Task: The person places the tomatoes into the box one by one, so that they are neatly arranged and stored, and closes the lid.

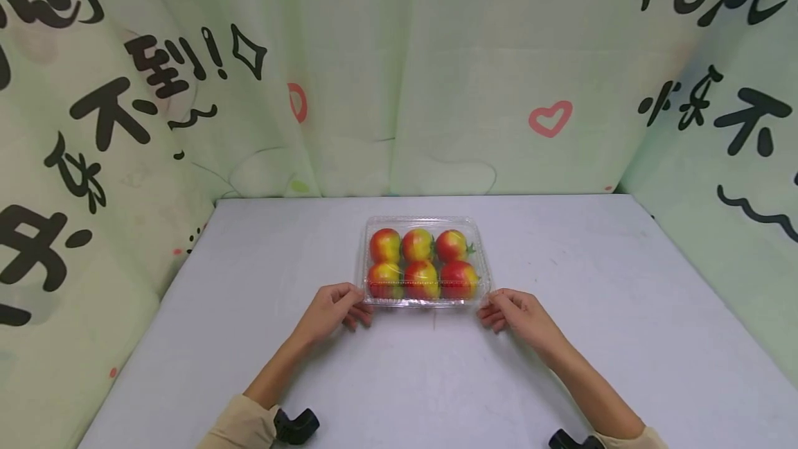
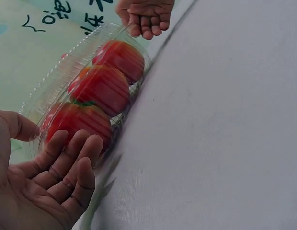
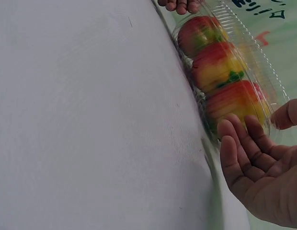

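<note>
A clear plastic clamshell box (image 1: pixel 399 303) sits closed near the middle of the white table. Inside it, two rows of red-and-yellow fruits (image 1: pixel 421 280) with green stem ends show through the lid. At the near left corner my left hand (image 1: pixel 338 308) pinches the box's rim, thumb on the lid side and fingers in front. My right hand (image 1: pixel 516 312) grips the near right corner the same way. In both wrist views the other fingers (image 2: pixel 86 179) curve loosely before the box's front wall, partly covering the nearest fruit (image 3: pixel 237 103).
The white table (image 1: pixel 430 380) spreads out around the box. Pale green curtains (image 1: pixel 474 68) with black lettering and red hearts hang behind and along both sides. Black wrist straps (image 1: pixel 296 427) sit at the beige sleeves (image 1: pixel 240 425).
</note>
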The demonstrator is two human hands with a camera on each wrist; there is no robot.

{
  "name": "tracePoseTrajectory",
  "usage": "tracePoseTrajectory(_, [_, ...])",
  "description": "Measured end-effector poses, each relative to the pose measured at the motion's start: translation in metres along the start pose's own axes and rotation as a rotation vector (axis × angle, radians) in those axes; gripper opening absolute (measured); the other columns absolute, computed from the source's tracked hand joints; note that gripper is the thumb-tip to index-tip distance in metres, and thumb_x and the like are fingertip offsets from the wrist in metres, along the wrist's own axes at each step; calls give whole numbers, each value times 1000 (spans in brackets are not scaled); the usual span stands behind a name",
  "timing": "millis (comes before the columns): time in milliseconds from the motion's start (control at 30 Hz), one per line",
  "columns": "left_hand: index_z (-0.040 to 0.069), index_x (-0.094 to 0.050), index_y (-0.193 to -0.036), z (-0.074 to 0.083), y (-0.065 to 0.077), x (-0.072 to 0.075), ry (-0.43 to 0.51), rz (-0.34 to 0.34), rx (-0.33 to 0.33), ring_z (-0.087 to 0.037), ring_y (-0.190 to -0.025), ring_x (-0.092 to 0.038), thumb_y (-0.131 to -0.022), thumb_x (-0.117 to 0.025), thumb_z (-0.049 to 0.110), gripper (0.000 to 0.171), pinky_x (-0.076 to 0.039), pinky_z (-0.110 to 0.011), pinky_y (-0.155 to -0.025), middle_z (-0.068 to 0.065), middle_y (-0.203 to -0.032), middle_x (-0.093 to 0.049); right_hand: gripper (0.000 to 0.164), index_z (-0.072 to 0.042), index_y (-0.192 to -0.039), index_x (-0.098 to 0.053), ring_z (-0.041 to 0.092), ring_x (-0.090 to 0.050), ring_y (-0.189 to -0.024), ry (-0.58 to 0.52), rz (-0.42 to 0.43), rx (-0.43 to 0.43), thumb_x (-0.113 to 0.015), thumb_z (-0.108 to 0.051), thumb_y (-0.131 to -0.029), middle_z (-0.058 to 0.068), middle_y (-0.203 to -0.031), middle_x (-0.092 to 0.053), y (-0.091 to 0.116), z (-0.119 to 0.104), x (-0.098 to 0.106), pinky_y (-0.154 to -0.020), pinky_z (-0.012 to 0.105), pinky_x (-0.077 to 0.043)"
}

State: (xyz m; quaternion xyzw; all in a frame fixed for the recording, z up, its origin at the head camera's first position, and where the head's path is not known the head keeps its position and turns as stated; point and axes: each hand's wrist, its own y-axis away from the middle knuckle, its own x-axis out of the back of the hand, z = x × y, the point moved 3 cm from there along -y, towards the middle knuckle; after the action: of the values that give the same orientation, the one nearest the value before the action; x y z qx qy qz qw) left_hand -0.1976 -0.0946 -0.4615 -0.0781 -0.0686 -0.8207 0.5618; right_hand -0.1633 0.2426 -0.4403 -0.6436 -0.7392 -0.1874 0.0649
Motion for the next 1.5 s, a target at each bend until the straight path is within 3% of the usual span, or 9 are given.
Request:
tracePoseTrajectory(233, [-12,-67,-102,1,2,0,67,-26,32,-19,-79,-73,-105,-51,17,34,-58,-23,-68,-20,-91,-76,35,12,-110,-63,12,-68,-82,-82,-43,-16,-48,-20,-106,13,-96,-74,0,-2,0,-72,23,-58])
tracePoseTrajectory(600, [-14,-63,-92,1,2,-6,166,18,30,-10,-69,-67,-102,-52,9,27,-55,-19,-64,-6,-76,-72,29,9,-105,-61,11,-67,-80,-140,-37,-29,-49,-17,-105,7,-91,-72,0,-1,-1,-72,21,-57])
tracePoseTrajectory(1033, [-15,-61,-92,0,3,-9,148,33,36,-10,-71,-69,-102,-50,7,26,-55,-19,-65,-3,-72,-71,28,10,-104,-60,11,-67,-79,-137,-37,-17,-49,-16,-106,7,-90,-71,1,-2,0,-73,21,-56])
tracePoseTrajectory(1333, [-6,-59,-89,2,5,-8,146,2,33,-13,-75,-70,-104,-50,8,23,-55,-20,-67,-4,-75,-71,30,12,-107,-60,10,-68,-80,-138,-28,-22,-50,-16,-106,7,-91,-72,2,-2,-1,-74,21,-57])
tracePoseTrajectory(1500, [-10,-60,-89,4,6,-9,116,59,40,-15,-73,-70,-103,-50,8,25,-56,-22,-66,-10,-74,-72,33,13,-111,-60,11,-68,-81,-136,-26,-36,-50,-19,-107,7,-92,-73,1,-2,-2,-75,21,-57])
